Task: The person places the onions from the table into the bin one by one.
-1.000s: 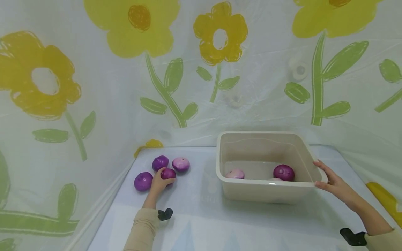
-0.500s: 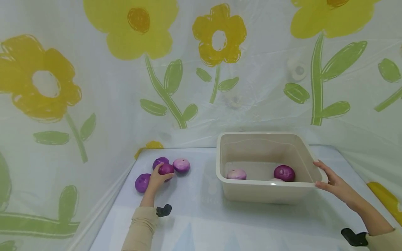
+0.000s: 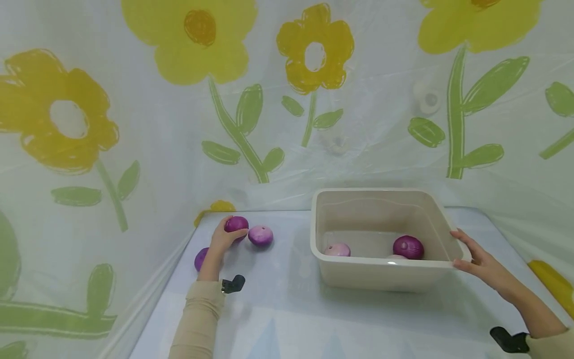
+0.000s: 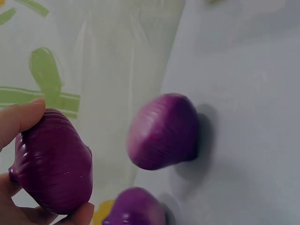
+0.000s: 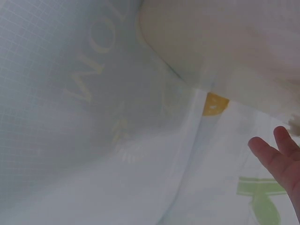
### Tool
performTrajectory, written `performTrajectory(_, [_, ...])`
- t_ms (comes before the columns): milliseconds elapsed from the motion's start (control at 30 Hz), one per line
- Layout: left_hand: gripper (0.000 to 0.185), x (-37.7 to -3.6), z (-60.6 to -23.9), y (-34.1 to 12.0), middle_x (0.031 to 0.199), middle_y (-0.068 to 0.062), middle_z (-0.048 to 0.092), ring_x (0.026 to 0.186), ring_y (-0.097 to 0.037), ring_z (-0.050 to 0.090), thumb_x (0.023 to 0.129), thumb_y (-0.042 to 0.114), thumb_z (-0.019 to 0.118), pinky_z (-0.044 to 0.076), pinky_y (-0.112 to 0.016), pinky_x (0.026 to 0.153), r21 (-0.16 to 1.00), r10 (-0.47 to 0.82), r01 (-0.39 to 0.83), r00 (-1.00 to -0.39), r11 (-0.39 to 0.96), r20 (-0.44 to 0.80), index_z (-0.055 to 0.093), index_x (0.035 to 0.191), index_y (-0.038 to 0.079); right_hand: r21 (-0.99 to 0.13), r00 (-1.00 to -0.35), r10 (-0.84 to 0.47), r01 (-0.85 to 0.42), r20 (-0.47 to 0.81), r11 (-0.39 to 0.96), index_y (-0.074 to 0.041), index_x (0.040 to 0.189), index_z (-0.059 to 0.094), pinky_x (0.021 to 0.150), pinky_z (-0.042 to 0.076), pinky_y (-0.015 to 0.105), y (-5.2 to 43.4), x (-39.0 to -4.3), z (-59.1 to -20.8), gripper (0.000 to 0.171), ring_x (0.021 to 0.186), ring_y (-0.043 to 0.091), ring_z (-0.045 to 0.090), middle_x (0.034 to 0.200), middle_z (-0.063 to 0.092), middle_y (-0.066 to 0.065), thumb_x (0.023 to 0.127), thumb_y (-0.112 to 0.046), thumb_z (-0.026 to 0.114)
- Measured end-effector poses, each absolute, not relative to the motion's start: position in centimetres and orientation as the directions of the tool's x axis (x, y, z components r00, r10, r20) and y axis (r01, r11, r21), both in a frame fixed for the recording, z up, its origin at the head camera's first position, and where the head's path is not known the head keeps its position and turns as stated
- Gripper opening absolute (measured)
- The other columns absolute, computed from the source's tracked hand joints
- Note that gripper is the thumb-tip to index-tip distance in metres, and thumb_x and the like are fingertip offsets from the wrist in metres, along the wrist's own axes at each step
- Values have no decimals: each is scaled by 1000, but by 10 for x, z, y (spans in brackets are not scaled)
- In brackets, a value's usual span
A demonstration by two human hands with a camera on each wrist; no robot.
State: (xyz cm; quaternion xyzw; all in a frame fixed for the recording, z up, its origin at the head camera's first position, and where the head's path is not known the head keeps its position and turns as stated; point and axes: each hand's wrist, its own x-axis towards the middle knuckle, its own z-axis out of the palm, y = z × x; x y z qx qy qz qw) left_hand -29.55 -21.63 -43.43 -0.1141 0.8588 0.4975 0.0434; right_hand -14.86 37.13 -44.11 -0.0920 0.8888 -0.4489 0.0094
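Dark onion (image 3: pixel 236 224) is in our left hand (image 3: pixel 223 238), thumb and fingers round it, left of centre; last second took it up-frame, no nearer the bin (image 3: pixel 376 276). Pale onion (image 3: pixel 260 236) sits just right; lower-left onion (image 3: pixel 201 258) is part-hidden. Bin's right of centre, near wall masking some contents; our right hand (image 3: pixel 484 262), fingers straight, rests on its right rim.

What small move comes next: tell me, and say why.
Probably swing the left hand to the right, bringing the purple onion it grips over the open bin. That hand has a hold on its onion, a pale onion and a dark onion lie inside the bin, and the right hand rests at the bin's right rim, perhaps steadying it.
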Motion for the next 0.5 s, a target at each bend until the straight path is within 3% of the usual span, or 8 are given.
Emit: performTrajectory(500, [80, -306, -388, -204, 147, -20, 23, 132, -40, 25, 82, 34, 66, 22, -59, 105, 847, -90, -196, -981, 495, -174, 21, 145, 18, -809, -983, -171, -152, 64, 568, -29, 148, 2, 81, 22, 76, 370, -149, -441, 67, 121, 58, 11, 132, -2, -39, 96, -16, 43])
